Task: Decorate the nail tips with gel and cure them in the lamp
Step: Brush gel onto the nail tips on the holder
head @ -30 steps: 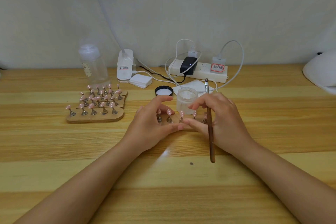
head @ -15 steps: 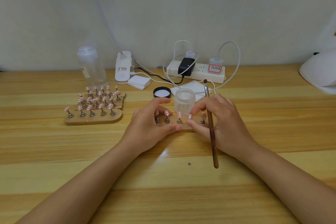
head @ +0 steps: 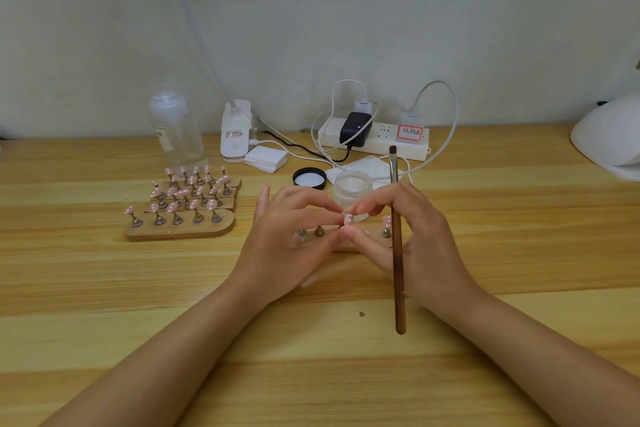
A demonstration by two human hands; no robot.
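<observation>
My left hand point(head: 287, 239) and my right hand point(head: 419, 236) meet over a small wooden holder point(head: 372, 229) at the table's middle. Between their thumbs and forefingers they pinch a pink nail tip with white dots point(head: 348, 218). My right hand also grips a brown brush point(head: 398, 270), bristles pointing away from me. Metal stands point(head: 319, 230) on the holder show between my fingers, and another pink tip point(head: 387, 220) stands at its right end. An open frosted gel jar point(head: 352, 187) sits just behind. The white curing lamp point(head: 609, 139) is at the far right edge.
Wooden holders with several pink nail tips point(head: 180, 229) lie to the left. Behind stand a clear bottle point(head: 175, 128), a white clip lamp base point(head: 236, 132), cotton pads point(head: 265, 159), the jar's black lid point(head: 309, 178), a tissue point(head: 367, 165) and a power strip point(head: 377, 139) with cables.
The fingertips of both hands have closed in on the middle nail tip. My left forefinger came down from its arch over the holder. The brush tilted slightly with my right hand.
</observation>
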